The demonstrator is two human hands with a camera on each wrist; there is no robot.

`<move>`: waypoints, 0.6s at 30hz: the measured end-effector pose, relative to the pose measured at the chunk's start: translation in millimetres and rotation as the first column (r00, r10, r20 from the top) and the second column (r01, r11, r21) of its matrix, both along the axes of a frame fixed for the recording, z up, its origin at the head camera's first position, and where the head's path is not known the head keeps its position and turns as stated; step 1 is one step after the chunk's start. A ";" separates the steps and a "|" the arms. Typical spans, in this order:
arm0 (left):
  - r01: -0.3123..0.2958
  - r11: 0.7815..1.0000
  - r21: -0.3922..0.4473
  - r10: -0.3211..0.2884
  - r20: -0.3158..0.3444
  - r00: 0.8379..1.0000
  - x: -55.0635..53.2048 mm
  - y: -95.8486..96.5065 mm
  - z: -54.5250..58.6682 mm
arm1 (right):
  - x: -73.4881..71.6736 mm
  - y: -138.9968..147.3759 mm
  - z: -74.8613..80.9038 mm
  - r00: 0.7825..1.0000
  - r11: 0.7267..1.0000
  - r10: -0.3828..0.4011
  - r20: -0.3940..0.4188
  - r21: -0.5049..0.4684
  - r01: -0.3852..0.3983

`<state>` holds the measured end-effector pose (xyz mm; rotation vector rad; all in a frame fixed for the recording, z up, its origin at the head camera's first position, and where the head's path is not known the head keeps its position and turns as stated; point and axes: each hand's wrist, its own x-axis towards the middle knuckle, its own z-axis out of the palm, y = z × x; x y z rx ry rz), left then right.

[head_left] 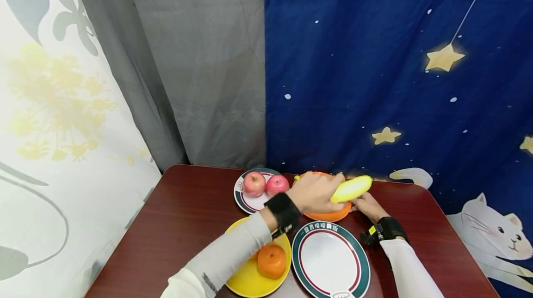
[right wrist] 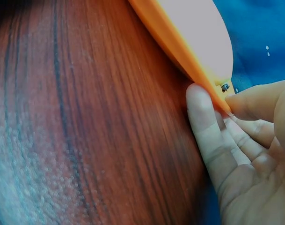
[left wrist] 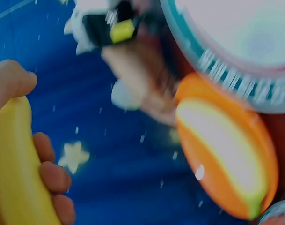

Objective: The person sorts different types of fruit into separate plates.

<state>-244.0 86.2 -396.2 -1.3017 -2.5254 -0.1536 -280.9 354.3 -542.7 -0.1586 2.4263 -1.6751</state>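
My left hand (head_left: 315, 192) grips a yellow banana (head_left: 351, 189), which overlaps the far side of the orange plate (head_left: 329, 216) in the head view. Thumb and fingers wrap this banana in the left wrist view too. A second banana (left wrist: 222, 145) lies on the orange plate there, blurred. At the plate's right edge, my right hand (head_left: 368, 206) pinches the rim between thumb and fingers, as the right wrist view shows. My left hand and its banana hide much of the plate from the head camera.
A white plate with a dark green rim (head_left: 329, 261) stands in front. Beside it, a yellow plate (head_left: 254, 285) holds oranges (head_left: 272, 261), partly under my left sleeve. Farther back, another green-rimmed plate (head_left: 245, 204) carries two apples (head_left: 254, 184). Curtains hang behind the brown table (head_left: 183, 214).
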 end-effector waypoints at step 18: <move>-0.183 0.978 -0.097 0.193 0.112 0.975 -86.5 38.1 -55.1 | -0.7 -4.2 3.5 0.997 0.995 -0.033 0.072 0.094 0.027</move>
